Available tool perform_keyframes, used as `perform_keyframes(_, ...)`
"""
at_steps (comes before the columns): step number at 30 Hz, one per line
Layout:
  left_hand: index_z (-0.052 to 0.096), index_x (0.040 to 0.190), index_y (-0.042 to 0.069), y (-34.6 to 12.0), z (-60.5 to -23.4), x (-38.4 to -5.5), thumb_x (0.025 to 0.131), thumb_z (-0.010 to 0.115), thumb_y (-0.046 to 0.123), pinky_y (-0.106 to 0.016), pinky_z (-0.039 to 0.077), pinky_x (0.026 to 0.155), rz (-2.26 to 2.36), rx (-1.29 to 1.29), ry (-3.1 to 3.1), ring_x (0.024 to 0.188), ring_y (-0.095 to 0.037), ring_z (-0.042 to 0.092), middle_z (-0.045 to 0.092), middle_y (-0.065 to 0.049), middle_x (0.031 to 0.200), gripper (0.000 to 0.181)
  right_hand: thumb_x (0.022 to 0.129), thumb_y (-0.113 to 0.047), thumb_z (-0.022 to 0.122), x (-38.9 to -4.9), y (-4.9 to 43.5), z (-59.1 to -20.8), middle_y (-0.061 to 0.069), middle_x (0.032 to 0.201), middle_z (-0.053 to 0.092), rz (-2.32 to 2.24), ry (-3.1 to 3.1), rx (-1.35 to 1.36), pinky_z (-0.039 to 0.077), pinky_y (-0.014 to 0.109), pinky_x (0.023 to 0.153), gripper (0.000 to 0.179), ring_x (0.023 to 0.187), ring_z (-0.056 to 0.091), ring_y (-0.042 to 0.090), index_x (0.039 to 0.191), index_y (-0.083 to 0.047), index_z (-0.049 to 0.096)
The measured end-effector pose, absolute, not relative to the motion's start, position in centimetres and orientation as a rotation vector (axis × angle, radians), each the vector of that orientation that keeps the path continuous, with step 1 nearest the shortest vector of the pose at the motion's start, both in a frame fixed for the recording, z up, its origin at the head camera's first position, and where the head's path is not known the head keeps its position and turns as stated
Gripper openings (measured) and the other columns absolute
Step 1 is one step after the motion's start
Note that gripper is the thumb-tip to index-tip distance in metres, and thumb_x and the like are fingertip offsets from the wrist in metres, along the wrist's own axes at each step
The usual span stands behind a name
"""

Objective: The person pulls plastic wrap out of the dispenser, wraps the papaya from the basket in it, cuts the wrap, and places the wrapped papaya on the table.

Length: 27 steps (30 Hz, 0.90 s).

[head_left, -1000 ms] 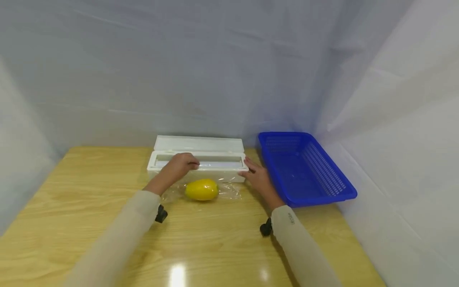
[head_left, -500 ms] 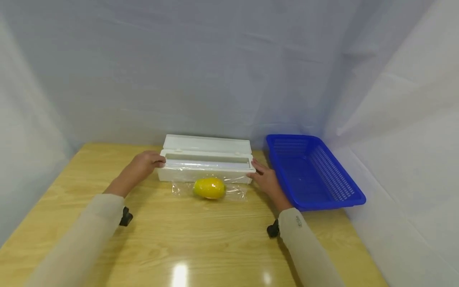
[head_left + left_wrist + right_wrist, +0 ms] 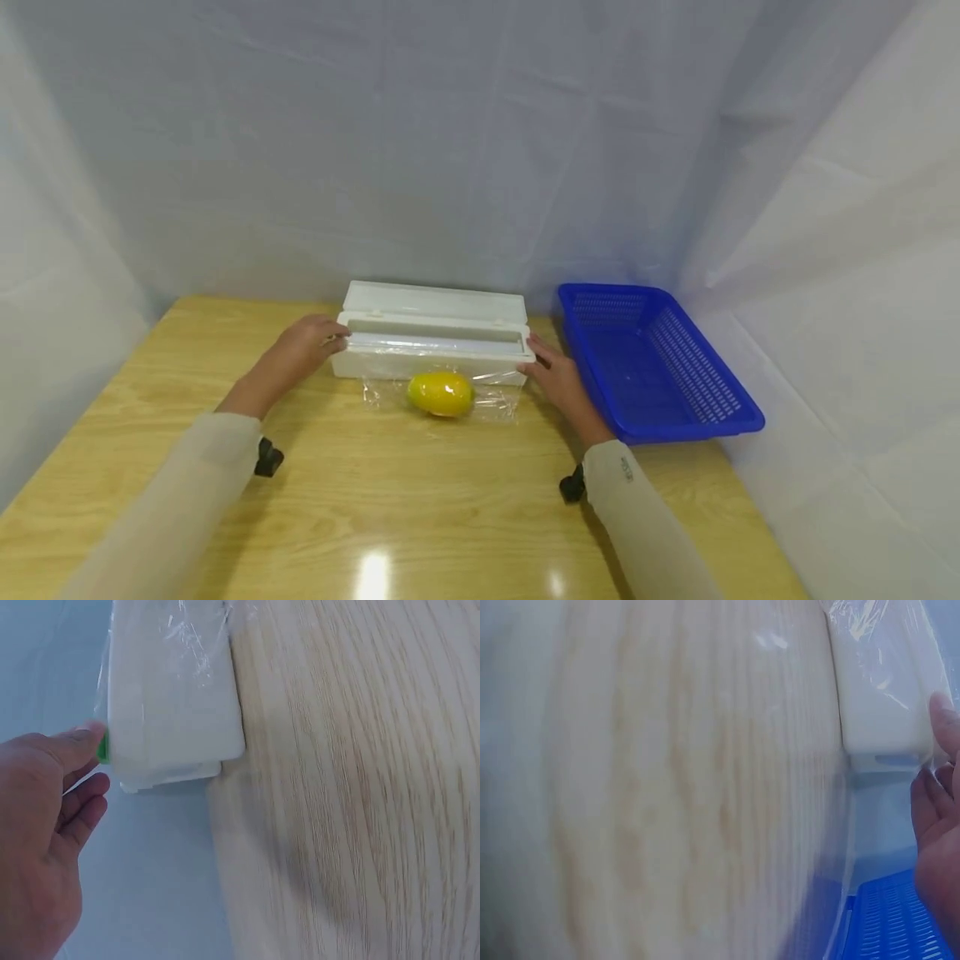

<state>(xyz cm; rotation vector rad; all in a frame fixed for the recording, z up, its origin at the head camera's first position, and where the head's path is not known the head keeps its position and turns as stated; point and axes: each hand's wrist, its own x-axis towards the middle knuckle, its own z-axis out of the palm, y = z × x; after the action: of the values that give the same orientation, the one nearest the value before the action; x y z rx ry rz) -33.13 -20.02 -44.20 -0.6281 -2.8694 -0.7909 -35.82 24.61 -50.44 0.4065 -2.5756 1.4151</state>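
Note:
A white cling film dispenser (image 3: 431,367) lies at the back of the table, its lid tipped back and a film roll (image 3: 435,343) inside. Clear film (image 3: 497,402) stretches over its front, with a yellow, mango-like fruit (image 3: 441,394) on the film. At the dispenser's left end, my left hand (image 3: 306,346) pinches a small green slider (image 3: 103,745) on the upper edge; in the left wrist view the thumb partly covers it. My right hand (image 3: 557,377) grips the right end, thumb and fingers around the corner. In the right wrist view the hand (image 3: 941,825) is cut by the frame.
A blue plastic basket (image 3: 675,435) stands right of the dispenser, close to my right forearm. White sheeting (image 3: 450,150) hangs behind the wooden table (image 3: 420,500) and along both sides.
My left hand has slid left from the dispenser's middle to its left end, and holds still there over the last half second. My right hand stays at the right end. The head view has shifted slightly.

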Motion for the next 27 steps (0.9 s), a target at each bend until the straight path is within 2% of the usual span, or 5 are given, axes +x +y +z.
perform_keyframes(7, 0.06, 0.135, 0.0, -18.4, -43.4, -32.8, 0.104, 0.058, 0.022, -0.066, 0.028, 0.115, -0.921, -0.619, -2.898, 0.139, -0.049, 0.036, 0.051, -0.027, 0.143, 0.038, 0.091, -0.017, 0.076, -35.4, 24.7, -50.3, 0.008, 0.153, 0.049, 1.456, -2.51, 0.431, 0.038, 0.041, 0.116, 0.048, 0.145, 0.042, 0.026, 0.135, -0.004, 0.063)
perform_keyframes(13, 0.069, 0.123, 0.001, -17.5, -43.8, -33.3, 0.1, 0.065, 0.026, -0.064, 0.018, 0.12, -0.915, -0.685, -2.9, 0.134, -0.045, 0.046, 0.064, -0.021, 0.131, 0.035, 0.09, -0.015, 0.076, -35.2, 24.5, -50.3, 0.013, 0.151, 0.05, 1.469, -2.48, 0.455, 0.04, 0.04, 0.115, 0.039, 0.144, 0.042, 0.029, 0.126, -0.002, 0.069)
perform_keyframes(16, 0.072, 0.116, 0.001, -17.4, -44.0, -33.4, 0.098, 0.068, 0.02, -0.062, 0.023, 0.119, -0.877, -0.728, -2.871, 0.123, -0.041, 0.054, 0.068, -0.019, 0.122, 0.027, 0.091, -0.014, 0.075, -35.1, 24.4, -50.3, 0.018, 0.151, 0.049, 1.486, -2.457, 0.481, 0.043, 0.044, 0.111, 0.036, 0.144, 0.042, 0.033, 0.124, 0.0, 0.07)
perform_keyframes(21, 0.075, 0.105, 0.003, -17.3, -44.0, -33.4, 0.097, 0.067, 0.012, -0.057, 0.042, 0.104, -0.833, -0.758, -2.831, 0.11, -0.034, 0.058, 0.072, -0.013, 0.11, 0.015, 0.091, -0.014, 0.074, -35.0, 24.4, -50.3, 0.022, 0.151, 0.048, 1.462, -2.436, 0.496, 0.041, 0.049, 0.112, 0.033, 0.143, 0.042, 0.038, 0.121, 0.001, 0.072)
perform_keyframes(27, 0.074, 0.105, 0.002, -17.0, -43.7, -33.0, 0.097, 0.067, 0.01, -0.059, 0.035, 0.112, -0.793, -0.771, -2.825, 0.101, -0.031, 0.062, 0.074, -0.011, 0.105, 0.014, 0.092, -0.014, 0.074, -34.6, 24.3, -50.4, 0.02, 0.15, 0.05, 1.47, -2.406, 0.504, 0.044, 0.045, 0.109, 0.03, 0.143, 0.042, 0.037, 0.117, 0.002, 0.073)
